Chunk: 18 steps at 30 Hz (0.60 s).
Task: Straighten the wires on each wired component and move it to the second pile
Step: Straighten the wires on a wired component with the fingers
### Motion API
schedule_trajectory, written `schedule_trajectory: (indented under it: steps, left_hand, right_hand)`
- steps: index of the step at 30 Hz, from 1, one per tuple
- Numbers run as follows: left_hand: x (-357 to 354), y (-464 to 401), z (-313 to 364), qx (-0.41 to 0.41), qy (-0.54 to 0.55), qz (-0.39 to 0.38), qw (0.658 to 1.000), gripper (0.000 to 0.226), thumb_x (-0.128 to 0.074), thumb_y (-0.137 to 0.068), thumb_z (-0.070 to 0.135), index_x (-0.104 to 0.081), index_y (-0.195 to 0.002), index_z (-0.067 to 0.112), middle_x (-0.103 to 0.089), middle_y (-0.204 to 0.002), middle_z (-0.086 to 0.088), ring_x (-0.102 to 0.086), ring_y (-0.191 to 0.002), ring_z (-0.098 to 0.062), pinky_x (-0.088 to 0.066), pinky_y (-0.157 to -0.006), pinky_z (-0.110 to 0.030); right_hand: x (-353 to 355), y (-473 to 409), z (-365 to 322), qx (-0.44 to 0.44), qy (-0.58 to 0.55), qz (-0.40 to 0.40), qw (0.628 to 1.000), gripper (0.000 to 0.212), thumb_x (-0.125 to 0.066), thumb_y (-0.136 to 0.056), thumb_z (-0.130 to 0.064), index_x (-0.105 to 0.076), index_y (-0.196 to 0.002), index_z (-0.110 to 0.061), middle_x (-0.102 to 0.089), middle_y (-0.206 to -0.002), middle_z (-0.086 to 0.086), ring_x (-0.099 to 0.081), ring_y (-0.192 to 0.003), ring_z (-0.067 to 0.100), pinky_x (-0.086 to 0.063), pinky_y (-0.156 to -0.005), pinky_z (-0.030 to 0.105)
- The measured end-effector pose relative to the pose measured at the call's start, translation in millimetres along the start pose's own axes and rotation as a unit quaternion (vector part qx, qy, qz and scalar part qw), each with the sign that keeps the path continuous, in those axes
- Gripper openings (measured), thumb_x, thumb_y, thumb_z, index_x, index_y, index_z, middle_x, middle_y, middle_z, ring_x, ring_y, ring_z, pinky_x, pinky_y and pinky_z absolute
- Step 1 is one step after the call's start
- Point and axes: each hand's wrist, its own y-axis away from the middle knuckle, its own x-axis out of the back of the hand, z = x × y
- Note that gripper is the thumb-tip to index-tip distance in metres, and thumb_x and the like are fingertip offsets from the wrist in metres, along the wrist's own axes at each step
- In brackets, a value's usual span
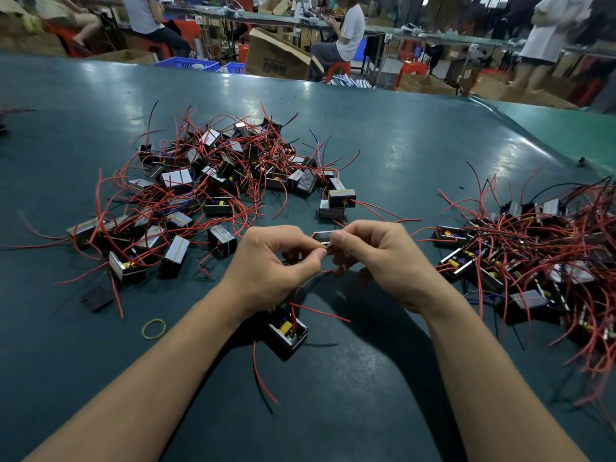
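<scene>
1. Both hands meet over the green table (pixel 383 155): the left hand (pixel 270 261) pinches a red wire (pixel 325 272), and the right hand (pixel 376 258) grips what seems to be a small component (pixel 322 235), mostly hidden by fingers.
2. Hold the body firm and draw the wire out smoothly between the fingertips.
3. Another component (pixel 287 331) lies below the wrists, apart from the unsorted pile (pixel 213 185).
4. Once straight, it belongs on the second pile (pixel 533 258), at right.
</scene>
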Motion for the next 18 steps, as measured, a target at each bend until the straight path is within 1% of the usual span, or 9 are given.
schedule_trajectory:
  steps: [3,5,7,9,13,16,18]
  left_hand:
    - [1.0,-1.0,-1.0,0.024,0.032,-0.002,0.999,0.009,-0.073,-0.082,-0.003,-0.076,-0.076,0.004,-0.067,-0.064,-0.001,-0.057,-0.058,-0.013,-0.045,-0.059,-0.025]
    - [1.1,-2.1,-1.4,0.043,0.055,0.001,0.998,0.009,-0.073,-0.082,-0.001,-0.076,-0.078,0.005,-0.068,-0.062,0.001,-0.059,-0.057,-0.01,-0.046,-0.058,-0.02]
    - [-0.3,-2.5,-1.4,0.05,0.059,0.023,0.997,0.008,-0.072,-0.084,0.002,-0.076,-0.079,0.008,-0.069,-0.061,0.003,-0.06,-0.055,-0.006,-0.045,-0.058,-0.017]
    - [-1.2,-2.9,-2.0,0.053,0.055,0.044,0.996,0.009,-0.072,-0.084,0.005,-0.077,-0.081,0.012,-0.07,-0.062,0.003,-0.061,-0.056,-0.004,-0.047,-0.058,-0.017]
    - [-1.0,-2.6,-3.4,0.066,0.079,0.039,0.994,0.011,-0.072,-0.085,0.006,-0.077,-0.081,0.015,-0.071,-0.063,-0.001,-0.062,-0.057,-0.005,-0.048,-0.058,-0.016]
    - [-1.2,-2.5,-2.9,0.076,0.097,0.028,0.992,0.006,-0.071,-0.085,0.008,-0.077,-0.084,0.01,-0.071,-0.063,0.002,-0.061,-0.055,-0.001,-0.045,-0.057,-0.011]
    - [-1.6,-2.5,-3.2,0.075,0.092,0.025,0.993,0.007,-0.071,-0.085,0.008,-0.077,-0.086,0.012,-0.07,-0.063,0.003,-0.061,-0.055,0.0,-0.044,-0.056,-0.011]
  right_hand:
    - [-2.9,0.0,-1.7,0.048,0.02,0.014,0.999,0.016,-0.061,-0.093,-0.016,-0.067,-0.082,-0.006,-0.065,-0.062,-0.004,-0.062,-0.055,0.014,-0.041,-0.045,0.013]
    - [-3.7,0.1,-2.4,0.066,0.015,0.036,0.997,0.015,-0.065,-0.089,-0.021,-0.067,-0.08,-0.01,-0.064,-0.062,-0.005,-0.061,-0.053,0.016,-0.042,-0.043,0.017]
    - [-3.2,0.0,-2.1,0.057,0.0,0.06,0.997,0.014,-0.068,-0.087,-0.022,-0.067,-0.081,-0.01,-0.065,-0.064,-0.002,-0.062,-0.052,0.016,-0.041,-0.038,0.022]
    - [-4.4,-0.3,-1.1,0.038,-0.009,0.061,0.997,0.012,-0.07,-0.086,-0.021,-0.068,-0.084,-0.009,-0.067,-0.069,0.002,-0.062,-0.054,0.014,-0.041,-0.039,0.023]
    - [-8.1,-0.9,1.2,0.041,0.011,0.069,0.997,0.004,-0.07,-0.087,-0.012,-0.069,-0.084,-0.011,-0.069,-0.072,0.011,-0.064,-0.057,0.014,-0.044,-0.042,0.024]
    - [-7.0,-0.3,-1.2,0.041,-0.047,0.072,0.995,0.003,-0.068,-0.088,-0.007,-0.069,-0.086,-0.01,-0.071,-0.077,0.01,-0.065,-0.061,0.015,-0.042,-0.039,0.022]
    - [-7.3,0.2,-3.0,0.021,-0.077,0.059,0.995,0.001,-0.069,-0.087,-0.011,-0.07,-0.087,-0.01,-0.072,-0.08,0.01,-0.065,-0.061,0.014,-0.042,-0.038,0.021]
